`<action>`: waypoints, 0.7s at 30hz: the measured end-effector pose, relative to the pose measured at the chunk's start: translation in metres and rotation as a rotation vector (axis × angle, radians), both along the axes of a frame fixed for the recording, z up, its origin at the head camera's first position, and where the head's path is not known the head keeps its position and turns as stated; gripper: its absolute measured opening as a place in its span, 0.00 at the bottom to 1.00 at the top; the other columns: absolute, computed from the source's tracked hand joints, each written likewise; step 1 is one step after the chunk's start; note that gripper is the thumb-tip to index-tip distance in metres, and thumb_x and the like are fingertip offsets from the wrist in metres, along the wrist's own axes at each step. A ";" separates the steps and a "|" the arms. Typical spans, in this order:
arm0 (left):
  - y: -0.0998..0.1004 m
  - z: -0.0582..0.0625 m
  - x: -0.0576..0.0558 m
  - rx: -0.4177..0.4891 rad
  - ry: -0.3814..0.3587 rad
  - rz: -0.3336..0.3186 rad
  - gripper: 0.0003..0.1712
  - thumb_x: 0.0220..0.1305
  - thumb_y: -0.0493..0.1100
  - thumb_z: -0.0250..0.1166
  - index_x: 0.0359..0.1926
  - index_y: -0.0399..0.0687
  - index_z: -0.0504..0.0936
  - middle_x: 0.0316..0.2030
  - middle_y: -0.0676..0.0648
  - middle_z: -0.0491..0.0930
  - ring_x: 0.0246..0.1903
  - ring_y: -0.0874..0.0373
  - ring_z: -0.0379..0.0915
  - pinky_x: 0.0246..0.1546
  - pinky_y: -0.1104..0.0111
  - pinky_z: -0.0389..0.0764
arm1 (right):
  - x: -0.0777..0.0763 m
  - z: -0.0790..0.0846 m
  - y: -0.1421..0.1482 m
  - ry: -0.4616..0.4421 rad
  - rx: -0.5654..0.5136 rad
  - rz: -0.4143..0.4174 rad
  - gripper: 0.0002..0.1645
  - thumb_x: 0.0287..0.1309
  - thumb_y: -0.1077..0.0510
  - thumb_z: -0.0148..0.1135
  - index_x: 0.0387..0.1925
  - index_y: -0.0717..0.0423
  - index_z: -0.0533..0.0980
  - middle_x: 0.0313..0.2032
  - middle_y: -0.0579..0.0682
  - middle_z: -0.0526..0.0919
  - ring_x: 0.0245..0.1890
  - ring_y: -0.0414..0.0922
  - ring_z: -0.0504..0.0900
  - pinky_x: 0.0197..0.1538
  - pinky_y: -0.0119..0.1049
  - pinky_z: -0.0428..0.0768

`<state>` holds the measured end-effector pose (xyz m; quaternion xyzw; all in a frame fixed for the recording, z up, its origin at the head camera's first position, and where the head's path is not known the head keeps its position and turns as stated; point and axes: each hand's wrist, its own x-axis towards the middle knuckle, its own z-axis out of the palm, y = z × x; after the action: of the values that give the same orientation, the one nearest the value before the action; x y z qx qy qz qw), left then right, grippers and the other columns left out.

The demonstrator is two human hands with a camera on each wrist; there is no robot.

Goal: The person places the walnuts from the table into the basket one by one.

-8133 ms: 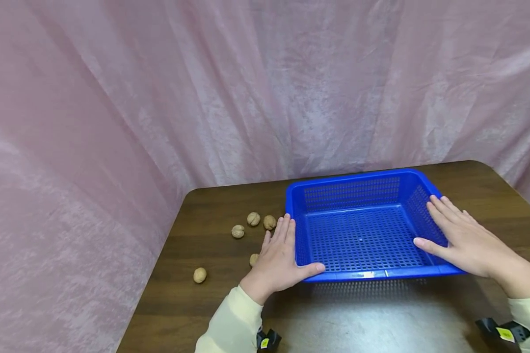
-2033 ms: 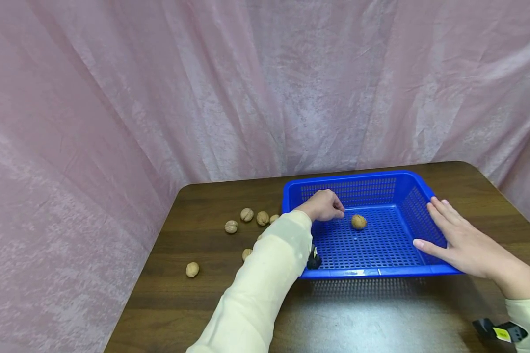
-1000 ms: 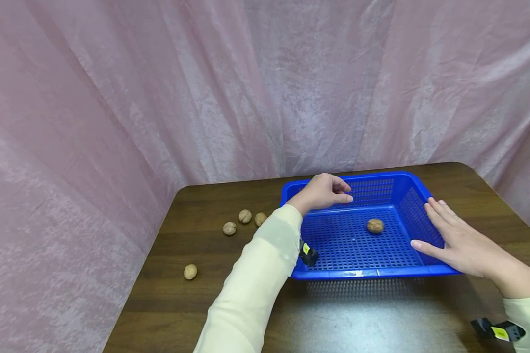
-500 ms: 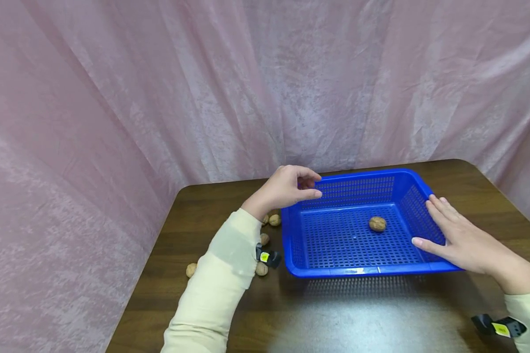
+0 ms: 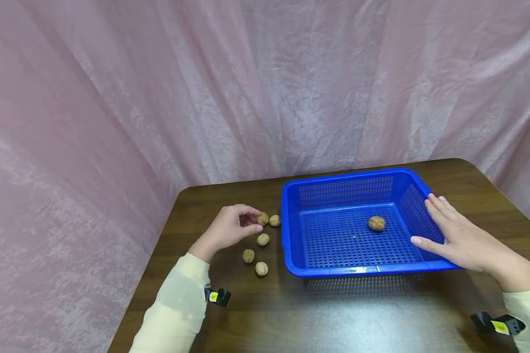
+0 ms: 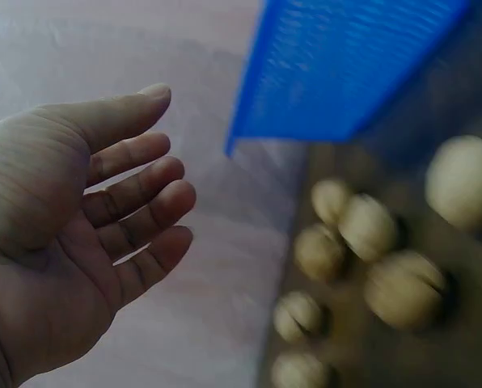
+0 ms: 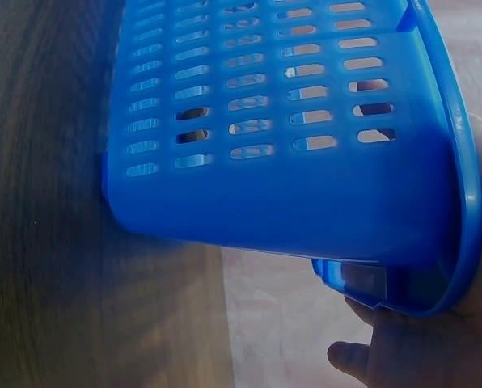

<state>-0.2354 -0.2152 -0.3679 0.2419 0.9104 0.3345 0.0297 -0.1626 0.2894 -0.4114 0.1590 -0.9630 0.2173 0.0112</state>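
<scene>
My left hand (image 5: 231, 226) is over the table left of the blue basket, fingers loosely bent and holding nothing; the left wrist view shows its bare palm (image 6: 55, 267). Its fingertips overlap a walnut (image 5: 263, 219) in the head view. More walnuts lie close by: one (image 5: 275, 220) beside the basket's left wall, others (image 5: 263, 239) nearer me. Inside the blue plastic basket (image 5: 335, 271), a single walnut (image 5: 377, 223) sits on the mesh floor, right of the middle. My right hand (image 5: 463, 238) rests along the basket's right rim, fingers straight and thumb reaching inward.
The brown wooden table (image 5: 357, 318) has rounded far corners. Pink curtain (image 5: 265, 98) hangs behind it and on the left. A small black camera (image 5: 217, 296) is strapped at the left wrist, another (image 5: 496, 323) at the right.
The basket held nothing at first; a walnut then appeared in it and shifted right. My left hand has left the basket, moving left and down to the walnuts. The right hand stays on the rim.
</scene>
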 end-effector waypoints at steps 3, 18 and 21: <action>-0.016 -0.022 0.013 0.019 -0.006 0.036 0.15 0.56 0.42 0.72 0.45 0.46 0.84 0.36 0.48 0.82 0.34 0.61 0.76 0.36 0.67 0.79 | 0.000 0.001 0.000 -0.003 0.000 0.000 0.57 0.62 0.38 0.58 0.74 0.64 0.40 0.75 0.59 0.34 0.73 0.49 0.25 0.70 0.53 0.31; -0.027 -0.098 0.056 0.066 0.021 0.068 0.17 0.52 0.42 0.75 0.43 0.41 0.85 0.31 0.49 0.80 0.29 0.60 0.75 0.31 0.71 0.78 | -0.001 -0.001 0.001 0.002 -0.002 0.008 0.57 0.62 0.38 0.59 0.74 0.65 0.40 0.75 0.60 0.35 0.73 0.50 0.25 0.70 0.52 0.30; -0.023 -0.101 0.058 0.061 0.042 0.065 0.18 0.51 0.44 0.76 0.42 0.41 0.85 0.30 0.51 0.79 0.29 0.60 0.75 0.31 0.71 0.78 | -0.001 -0.001 0.001 0.007 -0.002 0.010 0.57 0.62 0.39 0.59 0.74 0.66 0.41 0.74 0.60 0.35 0.73 0.50 0.26 0.70 0.49 0.29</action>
<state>-0.1778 -0.2385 -0.4690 0.2200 0.9074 0.3579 -0.0077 -0.1635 0.2906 -0.4122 0.1648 -0.9618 0.2180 0.0135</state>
